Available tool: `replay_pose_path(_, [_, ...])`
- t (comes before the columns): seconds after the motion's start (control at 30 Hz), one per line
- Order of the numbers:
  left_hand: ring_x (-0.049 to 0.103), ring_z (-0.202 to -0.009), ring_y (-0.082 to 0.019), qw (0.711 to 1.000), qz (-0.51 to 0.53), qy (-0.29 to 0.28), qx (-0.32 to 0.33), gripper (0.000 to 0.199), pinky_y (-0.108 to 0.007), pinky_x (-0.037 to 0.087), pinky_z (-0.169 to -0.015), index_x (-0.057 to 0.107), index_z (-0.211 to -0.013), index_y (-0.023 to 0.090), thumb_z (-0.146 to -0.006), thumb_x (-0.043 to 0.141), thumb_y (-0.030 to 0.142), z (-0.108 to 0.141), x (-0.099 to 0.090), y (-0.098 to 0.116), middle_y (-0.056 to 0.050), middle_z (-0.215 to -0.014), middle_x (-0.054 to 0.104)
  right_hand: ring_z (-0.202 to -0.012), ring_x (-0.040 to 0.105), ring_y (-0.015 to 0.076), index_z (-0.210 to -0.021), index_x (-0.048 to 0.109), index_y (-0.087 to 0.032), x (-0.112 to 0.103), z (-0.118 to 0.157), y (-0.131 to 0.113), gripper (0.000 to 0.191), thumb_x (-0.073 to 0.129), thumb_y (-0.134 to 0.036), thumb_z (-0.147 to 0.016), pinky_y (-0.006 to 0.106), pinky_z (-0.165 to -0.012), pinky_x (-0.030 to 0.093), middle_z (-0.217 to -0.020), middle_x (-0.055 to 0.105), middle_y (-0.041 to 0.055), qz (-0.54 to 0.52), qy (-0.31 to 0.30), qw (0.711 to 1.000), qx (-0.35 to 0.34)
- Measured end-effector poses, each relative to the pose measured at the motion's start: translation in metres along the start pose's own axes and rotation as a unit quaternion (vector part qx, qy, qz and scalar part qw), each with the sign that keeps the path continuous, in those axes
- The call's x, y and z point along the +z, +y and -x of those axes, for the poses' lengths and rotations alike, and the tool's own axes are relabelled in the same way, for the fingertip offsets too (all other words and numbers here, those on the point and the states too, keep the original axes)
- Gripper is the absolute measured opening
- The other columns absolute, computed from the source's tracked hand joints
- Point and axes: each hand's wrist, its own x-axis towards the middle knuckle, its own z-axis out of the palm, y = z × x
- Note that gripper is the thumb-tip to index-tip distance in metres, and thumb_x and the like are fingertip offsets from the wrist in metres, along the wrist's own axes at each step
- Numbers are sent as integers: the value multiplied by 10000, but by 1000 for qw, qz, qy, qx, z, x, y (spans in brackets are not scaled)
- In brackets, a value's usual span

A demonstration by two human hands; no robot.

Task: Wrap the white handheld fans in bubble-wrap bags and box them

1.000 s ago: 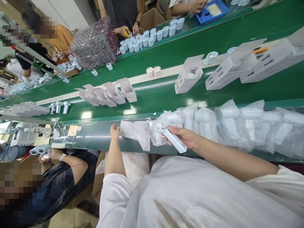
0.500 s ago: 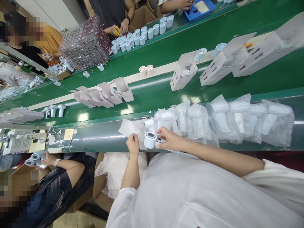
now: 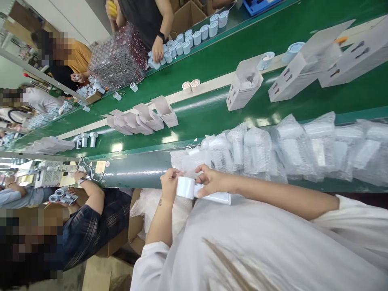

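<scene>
A pale hair dryer (image 3: 186,187) lies tilted in front of my body, its round head to the left and its handle to the right. My right hand (image 3: 209,180) is closed around the handle near the head. Beside the head, my left hand (image 3: 170,182) pinches the edge of a clear bubble-wrap bag (image 3: 194,162), though its fingertips are partly hidden. That bag spreads just behind the dryer, over the bench edge. To the right, a row of bubble-wrapped hair dryers (image 3: 257,151) lies along the bench.
A green conveyor (image 3: 200,117) runs behind the bench, carrying open white boxes (image 3: 244,87). Loose bubble-wrap bags (image 3: 151,206) fill a carton by my left arm. A co-worker (image 3: 91,210) at left holds several dryers. Another person's hand (image 3: 157,49) touches pale cylinders across the belt.
The dryer has turned so its head shows side-on and its long handle is visible. The bag has moved right, behind the dryer. Across the belt, the co-worker's hands have separated.
</scene>
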Motion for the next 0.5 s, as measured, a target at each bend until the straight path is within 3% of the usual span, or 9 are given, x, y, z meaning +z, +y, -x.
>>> replay_pose_path(0.13, [530,-564,-111,996,13,-87,-13,217,-235,426,-598,655,-651,174,-622,789,343,11,11,5,17,-581,617,-759,649,166,-1280,338,-246,4,4,-5,966,892,-276,-490,251,-561,532,-1005,595,9,-103,-134,985,43])
replay_pose_path(0.23, [581,-654,-153,982,118,-135,-55,298,-281,465,-674,678,-703,152,-577,818,382,15,14,6,-45,-697,676,-771,658,174,-1247,443,-216,2,3,-5,802,855,-325,-568,243,-545,545,-1006,609,43,-135,-152,978,43])
replay_pose_path(0.33, [577,-667,-164,947,263,-143,-116,420,-314,467,-701,683,-693,127,-481,857,444,17,12,6,-61,-709,672,-774,654,175,-1267,464,-230,-5,2,-5,746,826,-366,-629,241,-553,550,-936,617,45,-141,-131,980,49])
replay_pose_path(0.5, [508,-537,-97,869,427,-80,-239,475,-247,397,-581,670,-700,113,-432,883,441,23,12,15,-18,-607,615,-832,649,199,-1351,380,-278,-10,8,-4,827,815,-380,-655,272,-598,554,-952,609,45,-68,-130,988,48])
